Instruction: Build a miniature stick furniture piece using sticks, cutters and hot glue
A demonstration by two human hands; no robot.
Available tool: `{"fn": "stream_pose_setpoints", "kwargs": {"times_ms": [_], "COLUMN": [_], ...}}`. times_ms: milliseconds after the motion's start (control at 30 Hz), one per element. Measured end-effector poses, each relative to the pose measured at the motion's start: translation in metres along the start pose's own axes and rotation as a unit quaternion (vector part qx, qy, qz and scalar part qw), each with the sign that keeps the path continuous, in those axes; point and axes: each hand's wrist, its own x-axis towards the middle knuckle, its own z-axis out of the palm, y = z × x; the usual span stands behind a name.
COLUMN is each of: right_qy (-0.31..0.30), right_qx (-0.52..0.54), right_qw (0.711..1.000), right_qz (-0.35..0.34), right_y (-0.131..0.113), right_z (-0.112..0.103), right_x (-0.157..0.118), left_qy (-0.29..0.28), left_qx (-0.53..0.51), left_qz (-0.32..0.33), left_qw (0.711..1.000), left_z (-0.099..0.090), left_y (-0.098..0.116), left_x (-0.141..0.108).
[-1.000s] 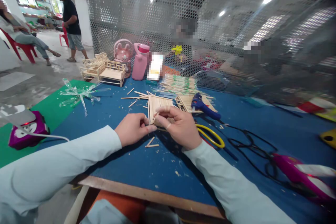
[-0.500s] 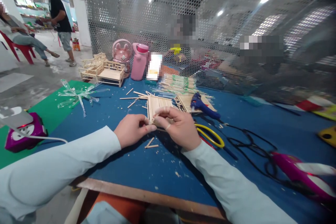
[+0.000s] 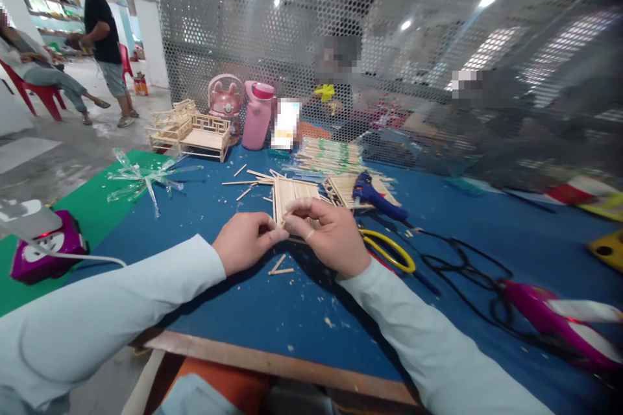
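A small panel of pale wooden sticks (image 3: 292, 190) lies on the blue tabletop in front of me. My left hand (image 3: 247, 244) is closed at the panel's near left corner, thumb and forefinger pinched against it. My right hand (image 3: 337, 237) reaches over the panel's near side, its thumb and fingertips pinched at that same corner. Whatever small piece sits between those right fingertips is too hidden to name. Pale coverings wrap some fingertips on both hands. Two short stick offcuts (image 3: 281, 268) rest just below the hands.
Right of the panel, a blue glue gun (image 3: 372, 194) lies on another stick piece, with yellow-handled scissors (image 3: 389, 249) nearby. Bundled sticks (image 3: 331, 155), a pink bottle (image 3: 257, 115) and a miniature wooden furniture model (image 3: 204, 133) stand behind. Purple power blocks (image 3: 48, 246) flank the work area.
Both hands stay at the panel's corner with barely any shift; the right fingertips move very slightly. In the background, the standing person has moved a little to the left.
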Motion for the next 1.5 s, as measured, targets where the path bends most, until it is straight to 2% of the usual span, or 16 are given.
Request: {"fn": "stream_pose_setpoints", "kwargs": {"times_ms": [333, 533, 667, 1033, 1167, 1300, 1400, 1500], "right_qy": [-0.007, 0.000, -0.004, -0.005, 0.001, -0.003, -0.001, -0.004], "right_qx": [-0.017, -0.076, -0.100, -0.107, -0.105, -0.107, -0.111, -0.113], "right_qw": [0.998, 0.990, 0.983, 0.981, 0.981, 0.981, 0.981, 0.981], "right_qz": [-0.059, -0.120, -0.153, -0.161, -0.162, -0.163, -0.160, -0.161], "right_y": [0.002, 0.007, 0.007, 0.009, 0.010, 0.008, 0.008, 0.008], "right_z": [-0.005, -0.006, -0.007, -0.008, -0.008, -0.008, -0.007, -0.006], "right_x": [-0.007, -0.010, -0.011, -0.011, -0.011, -0.010, -0.009, -0.009], "left_qy": [0.009, 0.051, 0.059, 0.088, 0.092, 0.100, 0.111, 0.119], "left_qx": [-0.057, -0.022, -0.012, 0.009, -0.076, -0.185, -0.187, -0.153], "left_qz": [-0.018, 0.024, 0.032, 0.088, 0.079, 0.098, 0.120, 0.113], "left_qw": [0.998, 0.998, 0.998, 0.992, 0.990, 0.973, 0.969, 0.974], "left_z": [-0.003, -0.004, -0.005, -0.005, -0.006, -0.008, -0.011, -0.012], "left_y": [0.000, 0.001, 0.002, 0.002, 0.005, 0.006, 0.006, 0.008], "left_x": [0.001, -0.001, -0.002, -0.003, -0.002, 0.000, 0.001, 0.001]}}
